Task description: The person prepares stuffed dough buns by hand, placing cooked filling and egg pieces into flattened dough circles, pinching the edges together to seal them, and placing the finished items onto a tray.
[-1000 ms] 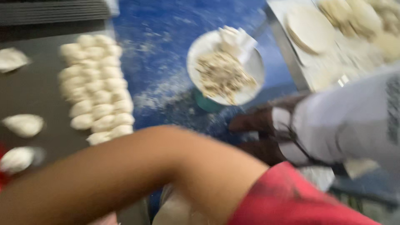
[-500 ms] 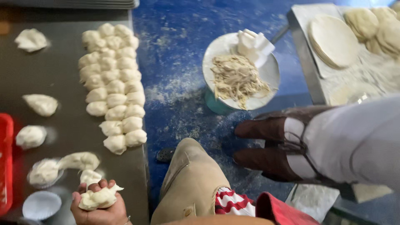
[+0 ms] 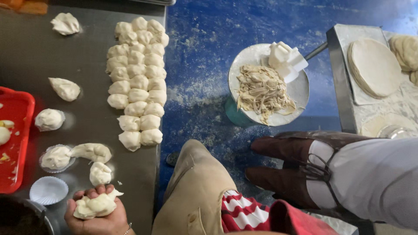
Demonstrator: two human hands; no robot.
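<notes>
Here, landmark: the block of dough balls (image 3: 137, 82), packed in close rows on the dark surface (image 3: 87, 52).
Hand in view: one hand (image 3: 96, 213), seen at the bottom edge, below and to the left of the block; which hand it is cannot be told, and the other is not seen.
Hand state: palm up, fingers curled narrowly around a ragged lump of dough (image 3: 95, 205).
Loose pieces: a small dough piece (image 3: 100, 173) and an elongated one (image 3: 92, 152) are laid between the held lump and the block.
Paper cups: one filled cup (image 3: 56, 157) is left of the block's lower end; an empty white cup (image 3: 48, 190) lies just beside the hand.
Red tray (image 3: 15, 143): far left of the block, at the picture's edge.
Right of the block: a plate of shredded filling (image 3: 265, 89) is set on a stand over the blue floor.
Risk: the soft lump may be torn or stuck to the fingers if squeezed.
Risk: the outer row may be knocked off the surface, since it is set at the edge.
</notes>
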